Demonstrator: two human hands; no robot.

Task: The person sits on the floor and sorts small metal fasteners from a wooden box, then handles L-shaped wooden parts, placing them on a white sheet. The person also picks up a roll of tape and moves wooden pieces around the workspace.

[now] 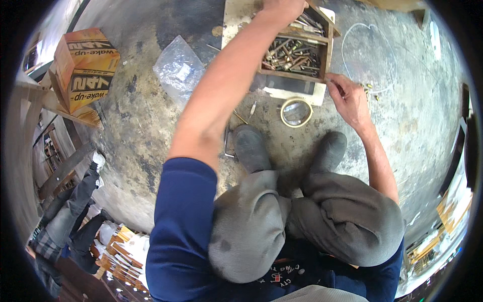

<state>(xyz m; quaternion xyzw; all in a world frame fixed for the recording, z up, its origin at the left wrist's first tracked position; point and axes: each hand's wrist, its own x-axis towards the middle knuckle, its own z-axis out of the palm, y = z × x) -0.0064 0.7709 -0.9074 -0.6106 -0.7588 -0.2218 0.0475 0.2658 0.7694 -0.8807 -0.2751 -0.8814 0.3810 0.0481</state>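
Note:
In front of my boots, a wooden box (323, 64) with divided compartments sits on a pale board (318, 95). Its near compartment holds a heap of bolts and screws (294, 55); longer metal pieces (308, 22) lie in the far one. My left arm stretches across the box's left side, and my left hand (284, 7) is at its far end, cut off by the picture's upper edge, fingers mostly hidden. At the near right corner, my right hand (350, 100) has curled fingers, with thumb and forefinger closed on the box's wooden edge.
A tape roll (283, 116) lies near my boots. Left of the box are a clear plastic bag (176, 68) and a bent metal rod (227, 143). A thin wire loop (343, 48) and small brass pieces (371, 89) lie right. A cardboard box (93, 63) and another person (70, 216) are far left.

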